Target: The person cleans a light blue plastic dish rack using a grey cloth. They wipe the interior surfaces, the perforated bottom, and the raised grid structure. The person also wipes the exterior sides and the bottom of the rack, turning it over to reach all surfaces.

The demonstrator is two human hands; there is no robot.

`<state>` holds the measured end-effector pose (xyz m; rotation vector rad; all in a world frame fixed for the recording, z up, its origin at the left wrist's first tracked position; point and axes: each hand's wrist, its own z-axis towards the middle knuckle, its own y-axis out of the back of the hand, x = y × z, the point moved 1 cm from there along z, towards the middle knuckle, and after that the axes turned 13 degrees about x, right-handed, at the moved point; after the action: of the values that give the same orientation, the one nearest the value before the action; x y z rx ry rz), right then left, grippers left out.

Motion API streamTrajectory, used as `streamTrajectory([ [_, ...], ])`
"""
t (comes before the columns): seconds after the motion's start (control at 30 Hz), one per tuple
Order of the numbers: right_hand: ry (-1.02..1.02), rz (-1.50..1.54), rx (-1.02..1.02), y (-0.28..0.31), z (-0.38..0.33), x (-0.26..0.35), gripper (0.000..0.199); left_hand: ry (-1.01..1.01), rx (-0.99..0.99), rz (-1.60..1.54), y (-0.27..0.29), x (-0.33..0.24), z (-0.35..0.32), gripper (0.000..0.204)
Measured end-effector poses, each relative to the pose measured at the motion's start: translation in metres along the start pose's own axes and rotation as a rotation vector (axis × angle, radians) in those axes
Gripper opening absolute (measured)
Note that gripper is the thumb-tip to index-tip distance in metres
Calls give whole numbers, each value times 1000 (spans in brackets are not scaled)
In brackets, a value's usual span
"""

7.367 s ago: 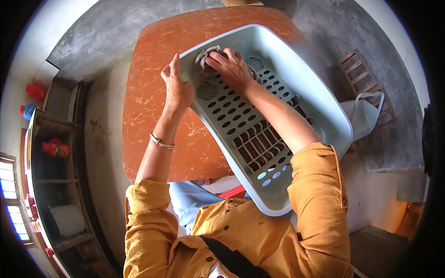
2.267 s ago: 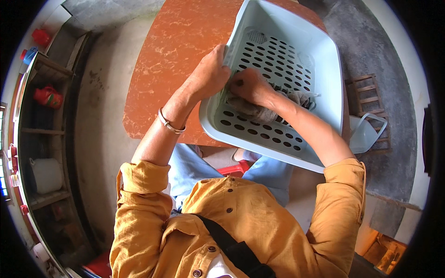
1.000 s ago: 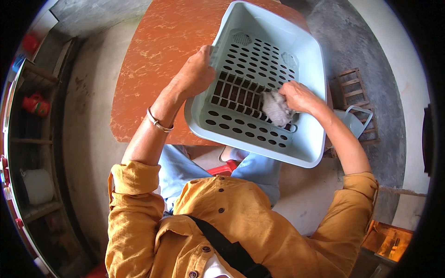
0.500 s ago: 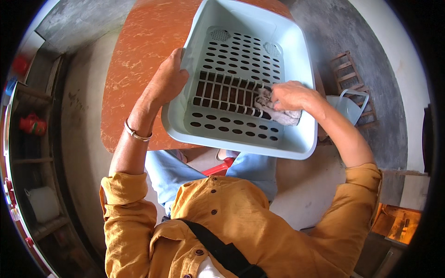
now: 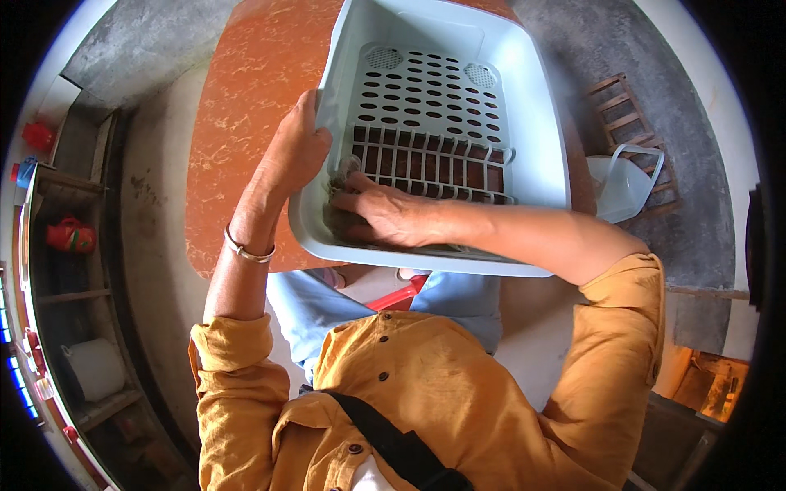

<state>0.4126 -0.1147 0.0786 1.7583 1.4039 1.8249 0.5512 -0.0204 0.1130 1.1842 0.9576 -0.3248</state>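
A light blue plastic dish rack (image 5: pixel 547 164) with oval drain holes and a slotted plate divider (image 5: pixel 446 164) rests tilted at the table's near edge. My left hand (image 5: pixel 296 147) is closed around its left rim. Inside the rack, my right hand (image 5: pixel 383 214) is at the near left corner, bent fingers pressed down beside the divider. A grey cloth (image 5: pixel 348 166) shows in part at those fingers; the hand hides most of it. My right forearm crosses over the near holes of the rack and covers them.
The rack stands on a reddish-brown marbled table (image 5: pixel 246 139). Right of it, a clear blue-tinted plastic container with a handle (image 5: pixel 626 184) sits by a wooden ladder-like frame (image 5: pixel 626 110). Shelves at left hold a red jug (image 5: pixel 72 236) and a white container (image 5: pixel 94 370).
My right hand has moved with the cloth from the right side of the divider to the near left corner. My left hand keeps its hold on the rim.
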Motion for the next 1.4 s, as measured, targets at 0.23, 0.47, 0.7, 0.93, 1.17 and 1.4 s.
streamTrajectory([
  [0.23,-229,-37,395,35,-42,14,36,25,8,11,1,-6,-3,49],
  [0.47,-554,-282,681,50,-120,2,31,80,16,-3,2,-6,-4,51],
  [0.7,-559,-474,676,60,-99,32,20,31,10,68,0,-6,-3,48],
  [0.93,-308,39,314,26,-78,6,27,25,14,59,0,-8,-3,47],
  [1.17,-545,-167,203,73,-133,26,28,64,-7,53,-1,-11,-5,49],
  [1.4,-391,359,-1057,100,-240,61,37,-128,-226,228,-2,-26,-9,69],
])
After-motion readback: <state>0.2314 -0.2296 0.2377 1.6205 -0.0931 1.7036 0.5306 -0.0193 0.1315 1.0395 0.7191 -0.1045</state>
